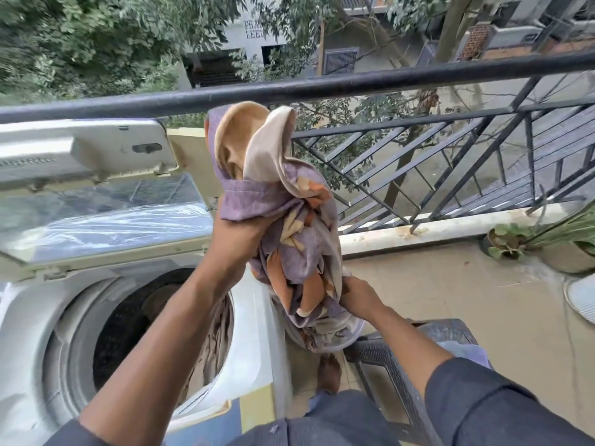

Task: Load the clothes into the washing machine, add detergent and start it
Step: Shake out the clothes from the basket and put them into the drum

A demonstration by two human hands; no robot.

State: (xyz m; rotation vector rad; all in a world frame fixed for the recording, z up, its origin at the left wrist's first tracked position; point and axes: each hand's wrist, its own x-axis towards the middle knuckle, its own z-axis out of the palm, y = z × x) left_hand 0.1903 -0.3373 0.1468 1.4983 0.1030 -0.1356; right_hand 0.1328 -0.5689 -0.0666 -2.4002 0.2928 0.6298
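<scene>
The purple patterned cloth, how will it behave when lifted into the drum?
The purple patterned cloth is probably floppy: it folds and sags between the left hand and right hand. Its bunched bulk suggests trailing ends may snag the drum rim.

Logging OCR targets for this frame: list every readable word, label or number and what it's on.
"PRA" over "LEE": dark letters on the white building wall across the street; both lines are cut off by leaves, so the full words cannot be read.
Washer lid: a raised brand mark at its left edge, too blurred to read.
Nothing readable on the cloth, the railing or the chair.
</scene>
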